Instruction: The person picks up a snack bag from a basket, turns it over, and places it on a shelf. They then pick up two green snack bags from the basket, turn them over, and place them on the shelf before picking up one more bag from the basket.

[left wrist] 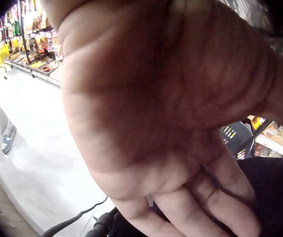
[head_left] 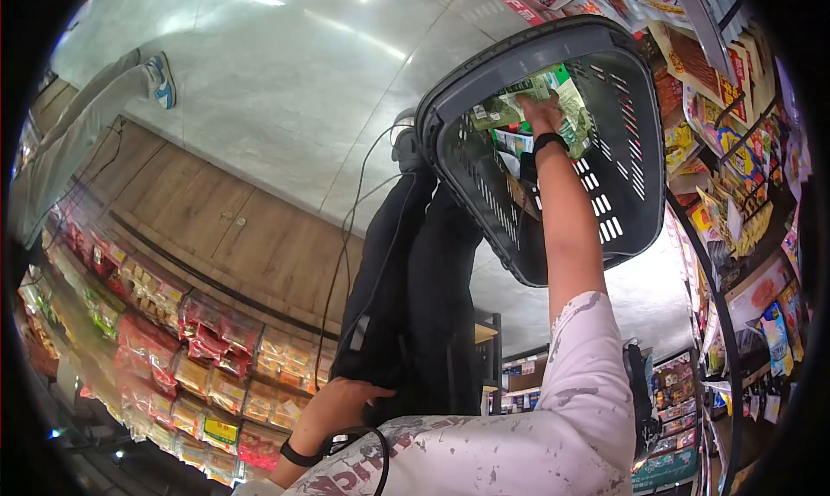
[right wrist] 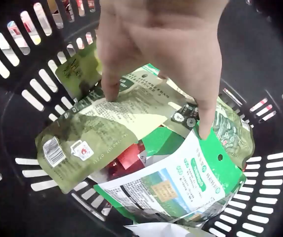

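Note:
My right hand [head_left: 543, 114] reaches down into a dark grey shopping basket [head_left: 635, 228]. In the right wrist view, this hand [right wrist: 166, 54] has its outer digits spread, their tips touching an olive-green packet [right wrist: 94, 143] and a white and green packet [right wrist: 166, 182]; its middle fingers are hidden. Another olive packet [right wrist: 238, 133] lies beside them, with something red underneath. The basket's slotted wall [right wrist: 18, 118] surrounds the packets. My left hand [head_left: 333, 416] rests on the dark trousers at the upper leg, and its palm and extended fingers fill much of the left wrist view [left wrist: 146, 133].
Hanging snack packets [head_left: 735, 150] line a rack on the right. Packaged goods [head_left: 207, 366] fill shelves above wooden cabinets [head_left: 207, 228] at the left. Thin cables [head_left: 346, 236] hang beside my legs. Another person's legs [head_left: 86, 107] stand at the upper left.

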The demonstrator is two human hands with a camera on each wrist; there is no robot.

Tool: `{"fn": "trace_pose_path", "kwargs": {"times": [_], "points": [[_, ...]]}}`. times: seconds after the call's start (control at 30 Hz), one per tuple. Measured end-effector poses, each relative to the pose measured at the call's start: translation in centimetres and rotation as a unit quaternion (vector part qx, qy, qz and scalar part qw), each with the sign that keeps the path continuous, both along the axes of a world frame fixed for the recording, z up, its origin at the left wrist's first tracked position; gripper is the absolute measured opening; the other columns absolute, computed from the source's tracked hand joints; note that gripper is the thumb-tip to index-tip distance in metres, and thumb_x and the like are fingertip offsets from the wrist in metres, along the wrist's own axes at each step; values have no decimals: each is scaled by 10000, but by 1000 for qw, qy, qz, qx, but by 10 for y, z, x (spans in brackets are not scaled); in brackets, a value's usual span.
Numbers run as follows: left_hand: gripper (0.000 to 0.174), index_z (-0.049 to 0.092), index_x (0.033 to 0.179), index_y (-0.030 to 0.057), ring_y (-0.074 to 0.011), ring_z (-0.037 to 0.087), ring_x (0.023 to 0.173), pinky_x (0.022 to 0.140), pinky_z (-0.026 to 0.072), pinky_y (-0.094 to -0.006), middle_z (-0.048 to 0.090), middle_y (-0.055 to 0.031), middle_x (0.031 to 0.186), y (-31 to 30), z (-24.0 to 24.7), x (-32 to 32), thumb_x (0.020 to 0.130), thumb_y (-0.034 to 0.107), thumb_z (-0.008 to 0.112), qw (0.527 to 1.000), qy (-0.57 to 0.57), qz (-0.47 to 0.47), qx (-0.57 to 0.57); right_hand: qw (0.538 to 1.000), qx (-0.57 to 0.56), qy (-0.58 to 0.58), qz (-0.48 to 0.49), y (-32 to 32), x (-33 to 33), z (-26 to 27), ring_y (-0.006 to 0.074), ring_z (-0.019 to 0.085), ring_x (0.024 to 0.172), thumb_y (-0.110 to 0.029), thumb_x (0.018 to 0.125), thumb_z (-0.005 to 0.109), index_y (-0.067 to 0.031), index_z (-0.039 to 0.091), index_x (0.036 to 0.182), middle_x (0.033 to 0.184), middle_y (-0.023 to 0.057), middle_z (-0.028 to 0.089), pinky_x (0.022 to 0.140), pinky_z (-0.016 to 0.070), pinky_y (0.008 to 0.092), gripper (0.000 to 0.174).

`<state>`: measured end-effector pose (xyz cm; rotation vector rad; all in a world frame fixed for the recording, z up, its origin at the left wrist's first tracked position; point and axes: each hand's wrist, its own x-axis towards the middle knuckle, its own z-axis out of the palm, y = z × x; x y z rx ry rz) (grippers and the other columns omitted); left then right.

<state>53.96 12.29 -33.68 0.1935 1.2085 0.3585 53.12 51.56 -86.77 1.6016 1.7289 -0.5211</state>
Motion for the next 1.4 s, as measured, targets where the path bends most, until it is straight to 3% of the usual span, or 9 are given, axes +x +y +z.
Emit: {"fn": "trace_pose_path", "kwargs": {"times": [0.1,0.27,0.37,0.5,0.77,0.93,1.23,1.27,1.4], "points": [[650,712,1248,164,-316,700,883,810,546,-420,730,-126,935,8,1,-8,607,170,818,1000,-3,-8,7,998,-27,20,60,4,-5,8,373,387,1430,-606,631,825,-169,283,1568,1545,200,407,1133,375,483,1167],[649,713,1248,174,-317,699,889,810,544,-422,731,-123,939,10,5,-4,608,156,821,1000,4,4,10,961,-47,121,242,22,12,39,352,448,1363,-648,662,810,-79,493,1438,1498,101,478,1113,407,485,1013],[653,711,1253,178,-320,699,893,812,544,-421,732,-119,946,14,5,-4,610,137,820,1000,3,-7,9,904,-93,233,347,48,34,36,343,470,1330,-493,735,811,-56,572,1358,1434,135,532,1103,413,430,799],[673,705,1268,193,-319,700,903,815,544,-416,734,-112,953,25,-1,-6,612,90,819,998,-35,-41,-8,877,-180,348,280,60,49,22,337,509,1299,-320,767,812,1,580,1325,1413,157,544,1094,413,415,684],[743,685,1299,206,-325,699,928,809,541,-423,737,-110,960,27,-1,-2,589,57,846,998,-30,-50,-3,884,-225,136,387,65,42,54,326,619,1158,-506,839,714,-180,697,1238,1247,153,661,984,490,427,516],[763,668,1323,224,-334,697,933,810,538,-430,740,-108,970,18,-1,10,599,59,844,998,-23,-49,16,879,-252,103,391,72,50,53,329,635,1133,-505,835,724,-162,723,1188,1216,150,680,973,495,440,492],[699,659,1333,249,-325,701,931,809,538,-431,742,-98,960,13,-7,19,668,93,808,997,-25,-74,8,864,-297,216,344,70,48,61,350,633,1139,-472,834,732,-125,734,1159,1168,166,696,971,489,427,476],[700,660,1332,250,-325,701,931,808,539,-430,743,-97,962,15,-9,20,666,95,811,997,-22,-74,13,886,-328,135,300,71,46,63,356,632,1142,-481,825,736,-120,726,1180,1167,179,697,965,489,430,507],[712,660,1332,255,-327,700,934,807,542,-423,744,-95,969,15,-8,20,659,77,809,997,-11,-75,15,880,-286,115,361,65,52,41,349,640,1133,-537,823,709,-110,734,1136,1165,185,699,956,496,443,530]]}}
